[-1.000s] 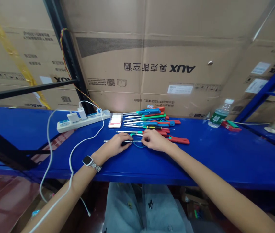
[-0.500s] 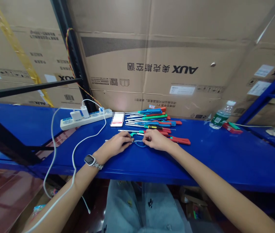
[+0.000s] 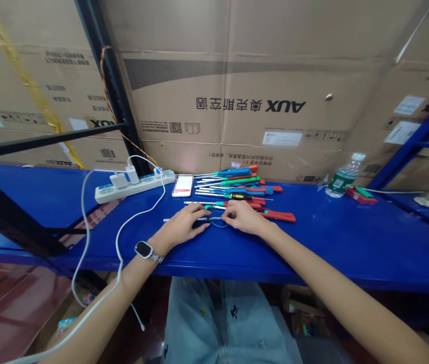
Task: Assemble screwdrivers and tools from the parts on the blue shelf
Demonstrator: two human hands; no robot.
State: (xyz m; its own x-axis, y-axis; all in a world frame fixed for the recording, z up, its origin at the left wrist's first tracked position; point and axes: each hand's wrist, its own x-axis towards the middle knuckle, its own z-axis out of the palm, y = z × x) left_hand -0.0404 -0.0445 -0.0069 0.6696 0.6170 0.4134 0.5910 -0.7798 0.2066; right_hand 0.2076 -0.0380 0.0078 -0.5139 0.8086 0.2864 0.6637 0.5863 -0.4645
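My left hand [image 3: 188, 222] rests low over a thin metal rod on the blue tabletop [image 3: 335, 242], its thumb and fingers spread apart. Just right of it, my right hand [image 3: 241, 216] pinches a thin pale wire near a blue wire loop [image 3: 219, 224]. Behind both hands lie several long tools with metal shafts and red, blue or green handles, among them a red handle [image 3: 280, 216] and a green one [image 3: 247, 179]. A yellow-and-black screwdriver [image 3: 241, 196] lies across them. My right fingertips partly hide the wire.
At the left are a white power strip [image 3: 113, 193] with plugs and a white cable [image 3: 118, 242] crossing my left forearm. A phone-like object [image 3: 182, 185] lies behind my hands. A water bottle [image 3: 345, 177] and red item [image 3: 362, 196] stand right. Cardboard boxes [image 3: 252, 76] line the back.
My left thumb and fingers have spread apart from the wire, showing more of the metal rod beneath. My right hand keeps its pinch in nearly the same place. The view has shifted slightly.
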